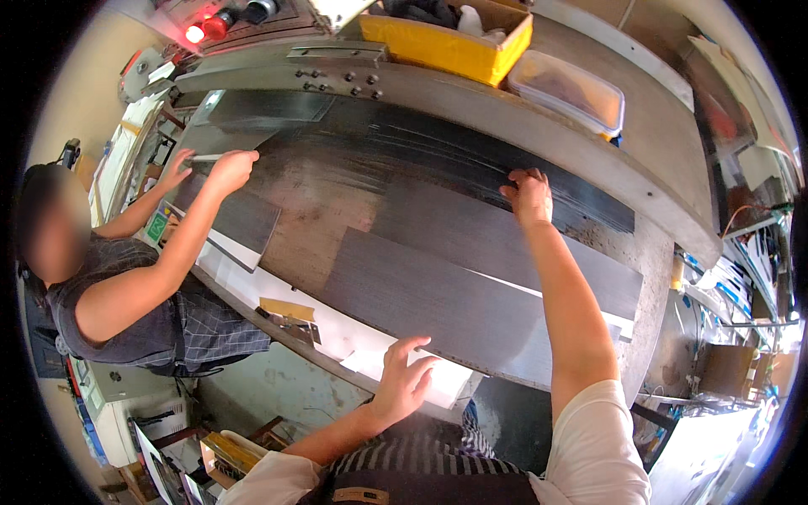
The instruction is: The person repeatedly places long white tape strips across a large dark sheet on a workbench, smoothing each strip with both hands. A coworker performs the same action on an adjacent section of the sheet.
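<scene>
The long black sheet (438,153) stretches lengthwise along the far edge of the bench (299,244), under the right hand's (530,198) curled fingers, grip unclear, while the left hand (404,383) hangs open and empty by the near edge.

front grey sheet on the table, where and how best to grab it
Probably pinch the front grey sheet at its near long edge, coming from the wearer's side, thumb above and fingers below: it lies flat, its broad face offers no handle, and that edge faces the left hand.
</scene>
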The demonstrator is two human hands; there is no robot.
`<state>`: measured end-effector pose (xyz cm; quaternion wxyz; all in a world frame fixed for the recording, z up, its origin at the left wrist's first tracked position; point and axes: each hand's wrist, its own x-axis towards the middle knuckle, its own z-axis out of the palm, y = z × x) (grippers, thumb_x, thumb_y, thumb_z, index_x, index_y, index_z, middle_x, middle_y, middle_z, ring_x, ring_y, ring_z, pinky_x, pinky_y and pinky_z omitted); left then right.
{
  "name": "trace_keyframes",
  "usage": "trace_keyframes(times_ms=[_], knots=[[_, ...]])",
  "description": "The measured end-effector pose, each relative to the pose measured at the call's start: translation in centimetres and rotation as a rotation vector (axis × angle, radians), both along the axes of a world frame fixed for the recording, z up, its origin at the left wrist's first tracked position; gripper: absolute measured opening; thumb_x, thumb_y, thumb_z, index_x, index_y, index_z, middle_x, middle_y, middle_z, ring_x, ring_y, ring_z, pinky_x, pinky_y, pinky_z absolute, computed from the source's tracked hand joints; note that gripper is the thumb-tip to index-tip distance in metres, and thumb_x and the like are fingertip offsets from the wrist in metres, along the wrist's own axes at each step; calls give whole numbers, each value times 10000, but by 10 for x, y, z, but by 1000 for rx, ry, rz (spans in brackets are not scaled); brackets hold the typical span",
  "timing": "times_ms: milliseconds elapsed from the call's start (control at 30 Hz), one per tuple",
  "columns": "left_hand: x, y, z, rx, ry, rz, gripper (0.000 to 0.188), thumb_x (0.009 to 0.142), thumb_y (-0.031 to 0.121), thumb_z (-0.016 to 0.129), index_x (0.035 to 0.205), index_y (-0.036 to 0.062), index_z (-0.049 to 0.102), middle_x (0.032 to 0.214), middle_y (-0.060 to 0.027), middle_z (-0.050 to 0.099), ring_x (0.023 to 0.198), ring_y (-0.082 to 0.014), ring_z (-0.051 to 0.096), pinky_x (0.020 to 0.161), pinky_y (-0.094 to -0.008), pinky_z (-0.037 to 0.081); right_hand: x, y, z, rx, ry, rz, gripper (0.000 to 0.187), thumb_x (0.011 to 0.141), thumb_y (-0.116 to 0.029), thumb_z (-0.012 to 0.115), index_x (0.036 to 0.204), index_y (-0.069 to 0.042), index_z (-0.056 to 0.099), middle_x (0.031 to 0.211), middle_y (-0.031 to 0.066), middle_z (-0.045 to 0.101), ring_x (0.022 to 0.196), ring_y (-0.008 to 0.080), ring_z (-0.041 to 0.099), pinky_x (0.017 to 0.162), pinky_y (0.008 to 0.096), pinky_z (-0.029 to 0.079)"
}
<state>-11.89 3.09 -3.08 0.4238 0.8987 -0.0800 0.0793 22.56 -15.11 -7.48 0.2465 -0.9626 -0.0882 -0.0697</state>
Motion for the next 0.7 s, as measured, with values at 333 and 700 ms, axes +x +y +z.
trace_keyframes(times_ms=[333, 700], knots=[[29, 26, 7, -128, 54, 29, 230, 798, -2, 644, 1018, 62, 626, 1149, -139, 564, 1027, -278, 571, 865, -354, 461, -18, -18, 41, 319, 12, 161, 225, 769, -66, 689, 994, -63, 700, 781, 161, 680, 742, 242, 675, 658, 357, 509], [129, 30, 20, -1758, 650, -371, 489, 800, -58, 667, 1249, 75, 525, 1236, -111, 456, 846, -106, 512, 619, -187, 434, -290, -143, 107, 1707, 524, 132, 519, 733, -147, 793, 1131, 97, 568, 904, 168, 648, 771, 235, 630, 639, 285, 526]])
